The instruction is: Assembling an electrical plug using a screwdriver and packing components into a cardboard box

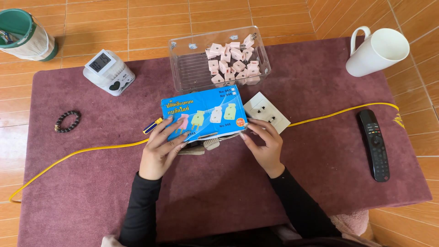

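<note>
Clear plastic bin [183, 68] of pale pink plugs [233, 61] just beyond the fingers. White digital clock [109, 72] and dark bead bracelet [67, 121] far to their left. Black remote [374, 144] and tipped white mug [377, 51] far right. Green-rimmed container [25, 34] on the floor, beyond left.

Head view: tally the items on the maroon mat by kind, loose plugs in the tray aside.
Blue box: 1
Clear tray: 1
White socket plate: 1
White mug: 1
Black remote: 1
Bead bracelet: 1
White digital clock: 1
Yellow cable: 1
Total: 8
</note>
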